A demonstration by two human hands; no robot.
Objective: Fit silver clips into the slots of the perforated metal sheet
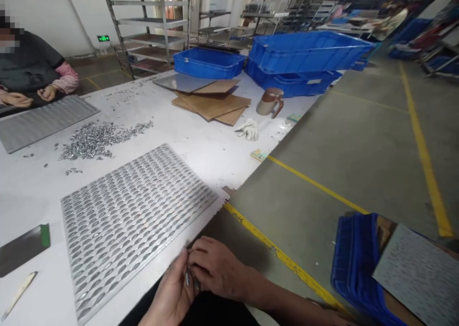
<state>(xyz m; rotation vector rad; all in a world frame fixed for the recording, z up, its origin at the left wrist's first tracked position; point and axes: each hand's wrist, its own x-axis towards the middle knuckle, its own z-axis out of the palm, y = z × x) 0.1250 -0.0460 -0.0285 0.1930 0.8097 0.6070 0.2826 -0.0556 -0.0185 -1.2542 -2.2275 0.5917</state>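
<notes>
Close together at the table's front edge, my left hand and my right hand are both closed. A small silvery oval metal piece shows between them, held in the curled fingers of my left hand. My right fingers are bent over the same spot and pressed against it; how many pieces they cover is hidden. Just beyond the hands lies a flat grey tray with rows of pointed oval slots, many with a metal piece in them. A heap of loose oval metal pieces is behind the tray.
Across the table a person sits at another grey tray. Cardboard sheets, a mug, a white glove and blue crates stand farther back. On the floor at right, a sheet rests on blue crates.
</notes>
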